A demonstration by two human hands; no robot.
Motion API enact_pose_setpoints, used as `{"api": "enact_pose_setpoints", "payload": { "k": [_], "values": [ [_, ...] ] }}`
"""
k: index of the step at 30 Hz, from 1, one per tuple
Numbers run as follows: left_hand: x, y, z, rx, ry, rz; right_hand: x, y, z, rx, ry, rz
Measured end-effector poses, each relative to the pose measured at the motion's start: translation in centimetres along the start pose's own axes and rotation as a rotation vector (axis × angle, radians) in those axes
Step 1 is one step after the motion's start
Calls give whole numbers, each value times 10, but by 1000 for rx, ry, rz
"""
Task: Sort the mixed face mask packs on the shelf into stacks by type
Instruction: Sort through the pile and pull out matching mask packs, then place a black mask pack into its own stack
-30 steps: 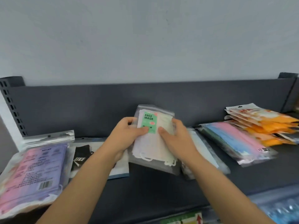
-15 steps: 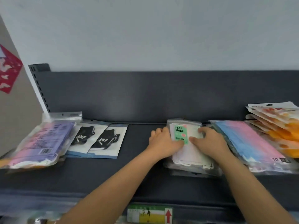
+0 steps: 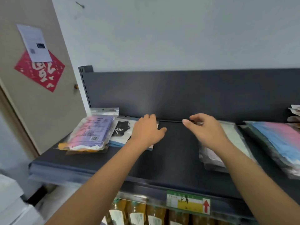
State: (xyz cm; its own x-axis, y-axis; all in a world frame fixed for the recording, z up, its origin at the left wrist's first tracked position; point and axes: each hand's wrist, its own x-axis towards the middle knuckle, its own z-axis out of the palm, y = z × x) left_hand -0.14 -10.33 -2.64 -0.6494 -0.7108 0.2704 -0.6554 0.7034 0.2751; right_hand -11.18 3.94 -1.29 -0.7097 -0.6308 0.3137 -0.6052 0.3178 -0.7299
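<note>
White mask pack released; left hand now spread over black packs, right hand loose.

A dark grey metal shelf carries clear plastic face mask packs lying flat. At the left end sits a stack topped by a pink-to-purple gradient pack, its hang tab toward the back. Just beside it, partly tucked under, lie white card packs holding black masks. Right of the bare middle rests a stack of white mask packs. Further right, a blue and pink mask pack lies angled, with orange-edged packs at the frame edge.
</note>
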Motion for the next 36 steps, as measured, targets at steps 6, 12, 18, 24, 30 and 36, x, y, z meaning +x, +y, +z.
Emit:
{"api": "enact_pose_setpoints", "payload": {
  "k": [6,12,18,24,30,36],
  "values": [
    [-6,-57,6,306,-206,-214,1,-43,76,381,-271,169],
    [-17,-47,11,133,-254,51,6,-49,97,524,-267,460],
    [-12,-70,3,-115,-101,212,13,-41,100,695,-141,555],
    [-12,-82,14,71,-49,144,13,-48,115,812,-158,577],
    [-13,-86,23,97,-42,135,19,-50,122,873,-65,569],
    [-14,-84,21,82,-31,133,28,-56,129,840,-41,576]
  ]
}}
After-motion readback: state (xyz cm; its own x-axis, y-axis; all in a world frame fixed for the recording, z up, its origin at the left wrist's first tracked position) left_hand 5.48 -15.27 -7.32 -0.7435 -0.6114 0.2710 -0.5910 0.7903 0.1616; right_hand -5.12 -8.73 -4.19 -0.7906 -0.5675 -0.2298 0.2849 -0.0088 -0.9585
